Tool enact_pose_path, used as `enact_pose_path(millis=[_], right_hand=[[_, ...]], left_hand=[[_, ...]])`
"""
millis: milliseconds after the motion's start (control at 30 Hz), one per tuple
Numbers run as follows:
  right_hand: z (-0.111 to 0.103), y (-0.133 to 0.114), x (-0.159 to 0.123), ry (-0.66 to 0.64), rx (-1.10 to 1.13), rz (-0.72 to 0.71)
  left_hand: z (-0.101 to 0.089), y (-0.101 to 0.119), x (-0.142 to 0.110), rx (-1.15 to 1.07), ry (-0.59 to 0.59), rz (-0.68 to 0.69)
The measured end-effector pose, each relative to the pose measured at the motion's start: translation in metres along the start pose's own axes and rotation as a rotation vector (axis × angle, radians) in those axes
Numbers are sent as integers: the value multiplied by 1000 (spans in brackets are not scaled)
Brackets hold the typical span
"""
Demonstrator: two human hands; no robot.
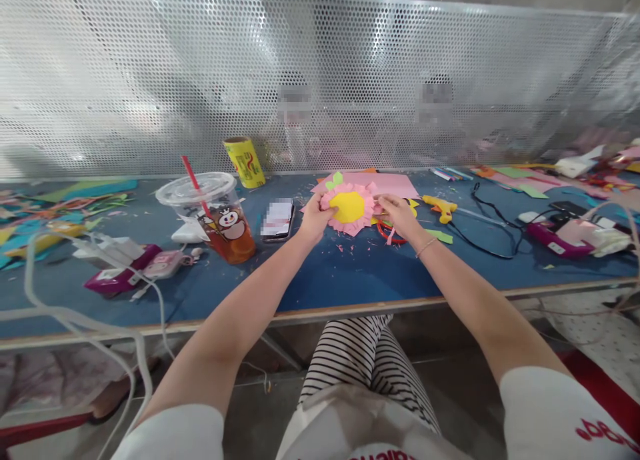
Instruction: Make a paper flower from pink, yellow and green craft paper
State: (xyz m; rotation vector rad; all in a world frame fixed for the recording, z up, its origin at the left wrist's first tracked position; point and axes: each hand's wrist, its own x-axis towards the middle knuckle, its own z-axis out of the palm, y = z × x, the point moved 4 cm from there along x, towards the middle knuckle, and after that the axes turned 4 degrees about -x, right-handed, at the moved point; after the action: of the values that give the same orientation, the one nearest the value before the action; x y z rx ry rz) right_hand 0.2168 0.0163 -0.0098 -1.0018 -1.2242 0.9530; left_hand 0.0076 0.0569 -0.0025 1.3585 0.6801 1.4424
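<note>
A paper flower [349, 208] with a round yellow centre and fringed pink petals is held up over the blue table. My left hand [317, 219] grips its left edge, thumb on the front. At the flower's right side my right hand [395, 213] is closed in a pinch near the pink petals; whether it holds a petal or a small paper piece is too small to tell. Beneath the right hand lie red scissor-like loops [391, 233] and a bit of yellow and black, partly covered. Green leaf-shaped paper [335, 180] shows behind the flower.
A drink cup [227, 230] with a red straw, a phone [278, 219] and a yellow roll [245, 163] stand to the left. A yellow glue gun [440, 208] with a black cord lies right. Purple power strips [563, 240], cables and paper scraps flank both sides. A perforated metal screen [320, 80] rises behind.
</note>
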Motion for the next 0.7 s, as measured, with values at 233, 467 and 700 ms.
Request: enact_pose_path(millis=[233, 467, 700], right_hand=[[8, 1, -3, -69, -7, -1], [15, -1, -9, -17, 49, 28], [-3, -5, -1, 166, -21, -60]], left_hand=[[-1, -1, -1, -6, 40, 5], [18, 8, -16, -299, -32, -193], [22, 7, -20, -250, -141, -315]])
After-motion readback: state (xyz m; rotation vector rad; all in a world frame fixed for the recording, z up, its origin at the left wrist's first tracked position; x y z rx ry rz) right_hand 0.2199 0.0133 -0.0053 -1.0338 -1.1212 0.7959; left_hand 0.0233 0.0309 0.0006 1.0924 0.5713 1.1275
